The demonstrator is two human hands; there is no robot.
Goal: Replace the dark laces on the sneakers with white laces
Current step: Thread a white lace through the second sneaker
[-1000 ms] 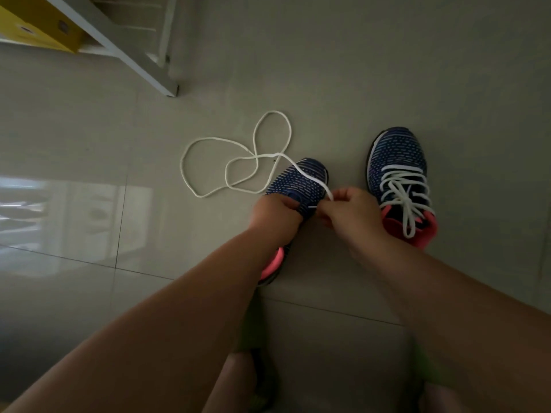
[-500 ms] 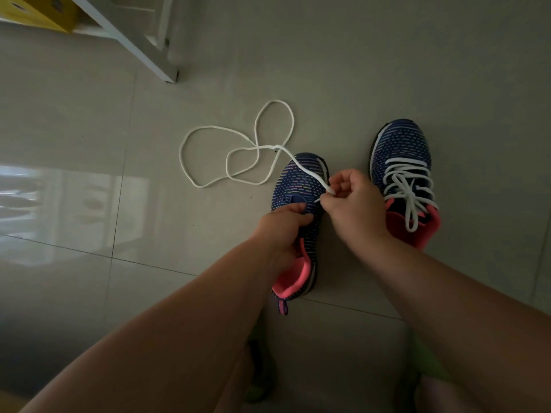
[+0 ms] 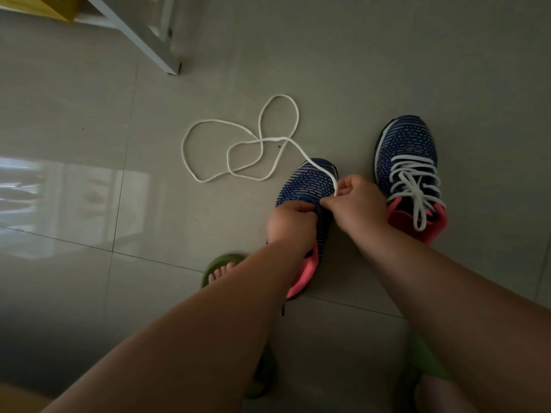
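Note:
A blue knit sneaker with a pink lining lies on the floor in front of me, without laces across its front. My left hand grips its upper at the eyelet area. My right hand pinches one end of a loose white lace right at the shoe's eyelets. The rest of this lace lies in loops on the floor to the left. To the right stands the second blue sneaker, laced with a white lace.
The floor is glossy grey tile. A white furniture leg and a yellow object are at the top left. My foot in a green slipper shows beside my left forearm; another green slipper is under my right arm.
The view has shifted slightly, and my foot in the green slipper has come into sight. Both hands stay at the left sneaker's eyelets, the right one still pinching the lace end.

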